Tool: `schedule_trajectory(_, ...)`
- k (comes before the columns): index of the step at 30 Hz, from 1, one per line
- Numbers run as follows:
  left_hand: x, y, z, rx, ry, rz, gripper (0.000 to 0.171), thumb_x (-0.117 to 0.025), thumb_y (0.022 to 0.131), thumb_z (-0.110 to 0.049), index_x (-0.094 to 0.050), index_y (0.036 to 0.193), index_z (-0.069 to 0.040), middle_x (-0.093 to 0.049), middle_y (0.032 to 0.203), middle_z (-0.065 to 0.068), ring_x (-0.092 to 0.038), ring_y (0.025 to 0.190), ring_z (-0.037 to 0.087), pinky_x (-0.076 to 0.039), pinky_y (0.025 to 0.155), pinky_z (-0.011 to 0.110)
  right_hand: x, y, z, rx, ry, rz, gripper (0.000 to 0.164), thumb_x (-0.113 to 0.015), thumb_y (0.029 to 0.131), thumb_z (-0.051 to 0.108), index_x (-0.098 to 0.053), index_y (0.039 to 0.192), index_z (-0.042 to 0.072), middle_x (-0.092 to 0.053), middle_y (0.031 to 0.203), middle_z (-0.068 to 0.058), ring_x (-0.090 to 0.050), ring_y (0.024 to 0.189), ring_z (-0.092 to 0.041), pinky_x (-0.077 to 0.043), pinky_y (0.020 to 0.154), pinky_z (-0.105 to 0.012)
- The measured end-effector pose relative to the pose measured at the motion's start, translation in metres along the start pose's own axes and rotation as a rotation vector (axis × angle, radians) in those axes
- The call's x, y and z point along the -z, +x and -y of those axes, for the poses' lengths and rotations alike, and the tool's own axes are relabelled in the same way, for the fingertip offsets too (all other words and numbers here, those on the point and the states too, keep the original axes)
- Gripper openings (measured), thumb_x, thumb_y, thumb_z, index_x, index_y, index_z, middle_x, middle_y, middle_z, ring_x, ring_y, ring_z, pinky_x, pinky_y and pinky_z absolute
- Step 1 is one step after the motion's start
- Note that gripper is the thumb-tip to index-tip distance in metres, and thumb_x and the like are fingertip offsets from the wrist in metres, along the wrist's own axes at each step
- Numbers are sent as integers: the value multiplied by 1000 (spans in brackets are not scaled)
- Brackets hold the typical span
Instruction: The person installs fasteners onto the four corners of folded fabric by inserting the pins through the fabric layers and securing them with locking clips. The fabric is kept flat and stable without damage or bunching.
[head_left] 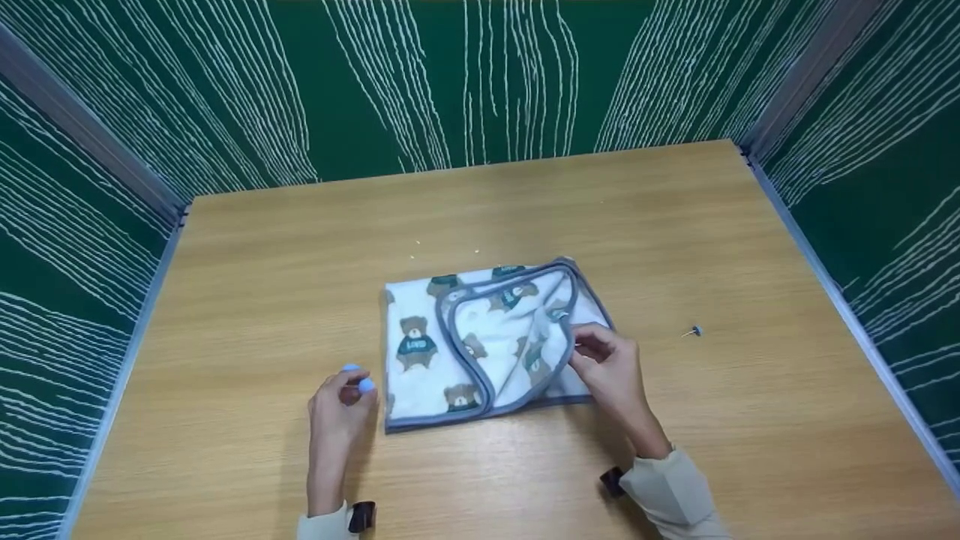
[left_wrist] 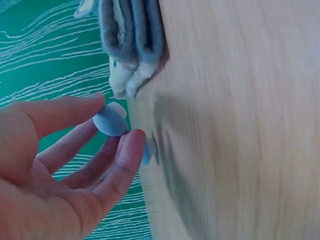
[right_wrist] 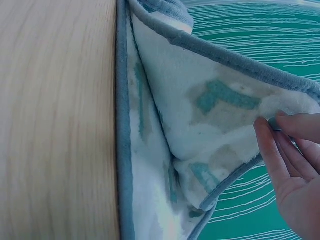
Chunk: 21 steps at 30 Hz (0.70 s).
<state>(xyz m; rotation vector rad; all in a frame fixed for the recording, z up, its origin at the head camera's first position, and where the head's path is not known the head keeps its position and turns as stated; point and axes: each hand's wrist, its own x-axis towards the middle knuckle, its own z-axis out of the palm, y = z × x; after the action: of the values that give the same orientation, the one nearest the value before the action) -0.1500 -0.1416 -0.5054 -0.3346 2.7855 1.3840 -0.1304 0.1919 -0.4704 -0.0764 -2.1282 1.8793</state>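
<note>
Blanket layers should stay aligned: right hand, three o'clock, pinches teal piece; left hand, eight o'clock, pinches blue disc.

Bench passable along left and far edges, green walls rising beyond both. Folded blanket blocks centre, flap raised toward right edge; pushpin lies in way between blanket and right edge.

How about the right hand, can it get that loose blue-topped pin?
Probably, if the right hand first puts down its small teal piece; only bare wooden table separates the hand from the pin.
</note>
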Motion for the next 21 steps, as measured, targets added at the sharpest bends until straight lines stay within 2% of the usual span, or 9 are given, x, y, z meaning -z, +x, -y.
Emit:
schedule_trajectory(5, -4, 1, -6, 4, -79, 16, 26, -68, 84, -1, -66, 109, 0, -63, 105, 13, -61, 97, 28, -52, 84, 40, 1, 0, 0, -9, -2, -4, 14, -63, 75, -20, -67, 86, -12, -67, 85, -21, -65, 77, -20, -55, 72, -23)
schedule_trajectory(9, -7, 1, -9, -28, -146, 22, 26, -68, 84, 0, -65, 110, 1, -62, 106, 12, -62, 97, 28, -53, 83, 37, 1, -1, 0, 4, -20, -4, 14, -64, 75, -19, -67, 86, -12, -67, 85, -20, -65, 77, -20, -55, 72, -24)
schedule_trajectory(13, -10, -1, -14, -84, -190, 20, 27, -70, 82, 1, -65, 109, 1, -62, 106, 11, -62, 97, 26, -54, 82, 34, 2, -1, 1, 9, -33, 0, 14, -65, 75, -18, -67, 87, -12, -67, 86, -20, -65, 79, -18, -55, 73, -23)
schedule_trajectory(17, -15, -2, -21, -154, -218, 33, 27, -70, 82, 0, -65, 109, -1, -63, 105, 9, -60, 99, 23, -54, 81, 34, 2, -1, 3, -11, -38, 1, 14, -65, 76, -17, -68, 89, -10, -67, 87, -20, -65, 81, -20, -55, 74, -24)
schedule_trajectory(21, -20, -2, -26, -217, -285, 46, 26, -71, 81, 1, -65, 107, 1, -63, 103, 9, -60, 99, 23, -55, 79, 33, 2, -1, 3, -19, -50, 9, 14, -65, 77, -15, -68, 90, -10, -67, 88, -19, -66, 82, -23, -55, 75, -25)
